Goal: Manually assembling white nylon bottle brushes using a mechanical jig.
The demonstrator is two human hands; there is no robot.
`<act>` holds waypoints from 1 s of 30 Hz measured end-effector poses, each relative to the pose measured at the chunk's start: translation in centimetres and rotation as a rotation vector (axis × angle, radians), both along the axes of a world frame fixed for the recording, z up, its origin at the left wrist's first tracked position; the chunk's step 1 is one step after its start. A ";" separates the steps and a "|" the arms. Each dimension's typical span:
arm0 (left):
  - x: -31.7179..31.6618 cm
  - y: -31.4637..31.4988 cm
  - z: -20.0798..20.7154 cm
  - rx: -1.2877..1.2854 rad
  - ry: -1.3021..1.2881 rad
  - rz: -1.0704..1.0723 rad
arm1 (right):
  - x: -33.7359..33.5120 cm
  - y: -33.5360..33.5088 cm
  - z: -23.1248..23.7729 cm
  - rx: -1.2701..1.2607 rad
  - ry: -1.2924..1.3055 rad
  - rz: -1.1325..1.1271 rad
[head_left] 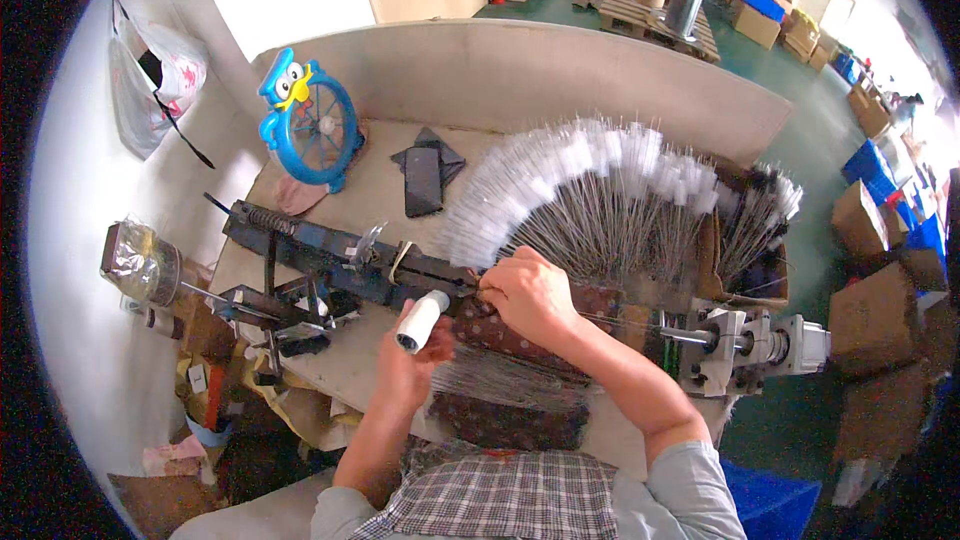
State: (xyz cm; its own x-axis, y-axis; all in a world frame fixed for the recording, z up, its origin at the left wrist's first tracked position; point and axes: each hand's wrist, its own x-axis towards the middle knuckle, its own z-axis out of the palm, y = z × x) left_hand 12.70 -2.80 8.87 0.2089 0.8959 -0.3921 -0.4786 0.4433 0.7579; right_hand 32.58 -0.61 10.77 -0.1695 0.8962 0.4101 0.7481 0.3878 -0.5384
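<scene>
My left hand [402, 368] is closed round a white tube-like cylinder [424, 321], which is tilted and has a dark hollow at its near end. Just right of it, my right hand [532, 298] has its fingers pinched together at the right end of a long dark metal bar fixture [330, 256]. Whatever those fingertips hold is hidden. Beyond my right hand, a wide fan of wire-stemmed brushes with white bristles [590, 165] covers the table. Loose thin wires [510, 380] lie on dark dotted cloth close to my body.
A motor-driven spindle [745, 340] stands at the table's right edge. Behind it, a cardboard box [750, 275] holds dark-tipped brushes. A blue toy-shaped fan [322, 130] and a black phone [423, 180] are at the back left. A low panel [560, 70] borders the far side.
</scene>
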 end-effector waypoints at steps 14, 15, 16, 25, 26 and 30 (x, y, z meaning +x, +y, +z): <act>3.6 0.6 -4.7 0.446 0.538 -0.237 | 2.2 -4.6 2.3 0.149 -0.078 -0.096; 4.4 0.0 -4.1 0.265 0.288 -0.197 | 2.7 -5.8 1.3 0.148 -0.069 -0.102; 5.1 -0.1 -3.8 0.086 0.038 -0.155 | 3.2 -6.8 -0.1 0.034 -0.080 -0.042; 3.9 0.5 -1.8 0.401 1.068 -0.452 | 0.8 -3.8 -6.5 -0.141 -0.212 -0.034; 2.7 0.7 -3.7 0.411 1.043 -0.429 | 0.7 -4.4 -6.2 -0.143 -0.161 -0.025; -3.7 1.3 -5.5 0.243 0.666 -0.129 | 2.5 -6.2 -4.3 -0.160 -0.053 0.066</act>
State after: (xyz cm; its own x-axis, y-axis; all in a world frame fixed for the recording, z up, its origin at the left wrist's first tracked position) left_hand 9.01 -1.46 3.33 0.1053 0.9584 -0.2655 0.1643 0.2465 0.9551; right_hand 35.06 -6.76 6.45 -0.2476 0.9356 0.2519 0.7532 0.3494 -0.5574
